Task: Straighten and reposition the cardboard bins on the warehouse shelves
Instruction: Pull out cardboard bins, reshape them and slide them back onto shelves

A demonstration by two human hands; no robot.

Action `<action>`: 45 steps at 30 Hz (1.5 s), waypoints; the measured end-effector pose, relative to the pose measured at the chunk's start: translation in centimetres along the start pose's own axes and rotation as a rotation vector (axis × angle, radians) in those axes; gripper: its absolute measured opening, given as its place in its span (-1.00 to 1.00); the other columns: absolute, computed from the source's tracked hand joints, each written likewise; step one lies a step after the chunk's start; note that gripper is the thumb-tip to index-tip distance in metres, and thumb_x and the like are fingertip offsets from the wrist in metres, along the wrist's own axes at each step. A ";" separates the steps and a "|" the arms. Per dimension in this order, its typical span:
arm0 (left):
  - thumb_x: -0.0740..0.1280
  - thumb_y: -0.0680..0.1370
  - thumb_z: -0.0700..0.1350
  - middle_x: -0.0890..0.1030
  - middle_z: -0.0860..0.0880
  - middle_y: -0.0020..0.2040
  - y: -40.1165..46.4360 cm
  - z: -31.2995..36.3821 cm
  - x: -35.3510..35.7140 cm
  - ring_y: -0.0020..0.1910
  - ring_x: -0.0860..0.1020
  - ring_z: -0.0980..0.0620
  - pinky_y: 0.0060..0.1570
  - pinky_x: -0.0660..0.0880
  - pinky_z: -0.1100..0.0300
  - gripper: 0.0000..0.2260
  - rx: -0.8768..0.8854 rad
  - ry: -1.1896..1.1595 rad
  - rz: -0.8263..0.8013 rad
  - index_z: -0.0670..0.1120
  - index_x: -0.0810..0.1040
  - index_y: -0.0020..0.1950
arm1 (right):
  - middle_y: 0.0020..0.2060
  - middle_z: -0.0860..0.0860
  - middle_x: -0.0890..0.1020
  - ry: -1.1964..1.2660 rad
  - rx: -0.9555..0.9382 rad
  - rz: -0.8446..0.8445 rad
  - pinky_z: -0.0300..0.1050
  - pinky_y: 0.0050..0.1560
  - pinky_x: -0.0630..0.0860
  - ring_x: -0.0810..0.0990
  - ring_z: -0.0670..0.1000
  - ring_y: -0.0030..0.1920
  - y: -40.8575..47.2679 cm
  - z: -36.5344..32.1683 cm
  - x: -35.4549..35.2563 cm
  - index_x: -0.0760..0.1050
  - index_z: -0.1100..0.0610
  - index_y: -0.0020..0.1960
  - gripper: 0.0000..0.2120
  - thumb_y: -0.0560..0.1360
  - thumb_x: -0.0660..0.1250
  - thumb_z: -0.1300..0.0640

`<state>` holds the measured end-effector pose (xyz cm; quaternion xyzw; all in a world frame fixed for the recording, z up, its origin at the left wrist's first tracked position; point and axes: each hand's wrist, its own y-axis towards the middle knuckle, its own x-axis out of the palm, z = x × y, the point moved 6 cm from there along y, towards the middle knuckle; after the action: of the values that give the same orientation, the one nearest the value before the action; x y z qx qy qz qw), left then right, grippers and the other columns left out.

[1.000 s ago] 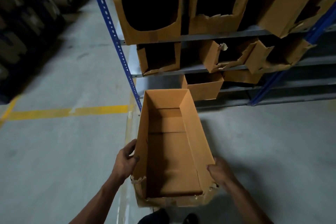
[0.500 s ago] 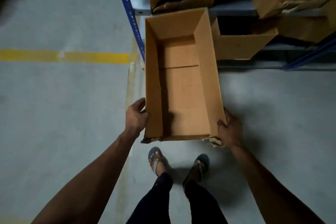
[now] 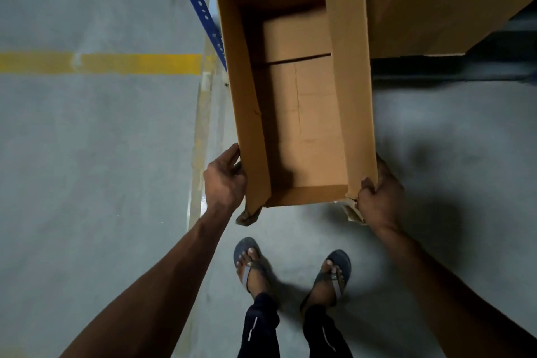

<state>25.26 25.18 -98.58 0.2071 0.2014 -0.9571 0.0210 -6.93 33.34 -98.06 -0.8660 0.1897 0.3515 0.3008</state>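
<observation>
Cardboard bin [image 3: 302,102], long, open-topped and empty, is held above the grey concrete floor [image 3: 87,154] at its near end by both hands. The left hand [image 3: 225,180] is wrapped round the near left corner, thumb along the outer wall and fingers curled underneath, hidden from view. The right hand [image 3: 380,197] is clamped on the torn near right corner, fingers curled over the frayed edge. The bin's far end is carried up beside the blue perforated upright [image 3: 200,9] of the shelving, with its right wall just beside a second cardboard bin [image 3: 441,14] seated at the upper right. Whether the far end is touching a shelf cannot be told. A yellow floor line [image 3: 101,62] is seen at the left, and two feet in grey sandals [image 3: 293,267] are planted below the bin's near edge.
</observation>
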 end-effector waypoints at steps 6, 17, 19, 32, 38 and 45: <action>0.35 0.62 -0.31 0.63 0.14 0.39 -0.7 2.2 -2.8 0.30 0.66 0.09 0.30 0.62 -0.11 -0.53 0.012 0.054 0.092 0.00 0.55 0.52 | 0.28 0.18 0.64 -0.061 0.002 -0.090 0.08 0.23 0.55 0.63 0.27 0.21 -2.8 -4.5 -2.3 0.28 0.04 0.61 -0.39 0.60 0.32 0.27; 0.35 0.65 -0.29 0.64 0.18 0.33 -0.7 5.0 -6.5 0.22 0.66 0.25 0.26 0.64 -0.02 -0.53 0.085 0.109 0.071 0.06 0.54 0.52 | 0.18 0.07 0.67 -0.282 -0.014 -0.237 -0.03 0.11 0.61 0.68 0.09 0.09 -4.0 -6.8 -3.1 0.19 0.09 0.56 -0.38 0.58 0.37 0.19; 0.37 0.65 -0.26 0.63 0.21 0.32 -0.9 4.9 -5.6 0.17 0.63 0.37 0.28 0.61 0.06 -0.52 0.085 0.125 0.063 0.14 0.54 0.51 | 0.21 0.12 0.66 -0.204 0.015 -0.191 0.06 0.15 0.64 0.69 0.15 0.11 -3.5 -6.1 -2.6 0.22 0.11 0.56 -0.41 0.59 0.35 0.23; 0.35 0.64 -0.38 0.65 0.22 0.30 -1.5 5.8 -5.1 0.24 0.64 0.30 0.18 0.60 0.32 -0.55 0.160 -0.027 0.076 0.00 0.58 0.46 | 0.04 0.30 0.70 -0.139 -0.161 0.134 0.19 -0.11 0.66 0.70 0.32 -0.20 -4.6 -4.3 -5.1 0.41 0.20 0.52 -0.46 0.55 0.41 0.28; 0.36 0.64 -0.35 0.60 0.38 0.28 0.6 4.2 -3.7 0.24 0.65 0.24 0.17 0.58 0.37 -0.51 0.102 0.110 0.003 0.09 0.55 0.48 | 0.03 0.27 0.69 -0.114 -0.080 0.046 -0.06 -0.09 0.49 0.68 0.29 -0.12 -3.3 -4.6 -2.6 0.32 0.16 0.57 -0.41 0.58 0.37 0.28; 0.34 0.62 -0.33 0.58 0.26 0.35 1.1 4.8 -3.7 0.30 0.66 0.02 0.26 0.63 0.03 -0.45 0.122 0.169 -0.025 0.10 0.50 0.55 | 0.14 0.17 0.66 -0.212 -0.008 -0.094 0.07 0.04 0.61 0.67 0.24 0.05 -2.8 -5.3 -2.0 0.26 0.12 0.55 -0.43 0.59 0.36 0.18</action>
<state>26.91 22.15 -93.47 0.2853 0.1461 -0.9470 -0.0206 -4.17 32.18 -92.50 -0.8331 0.1143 0.4275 0.3319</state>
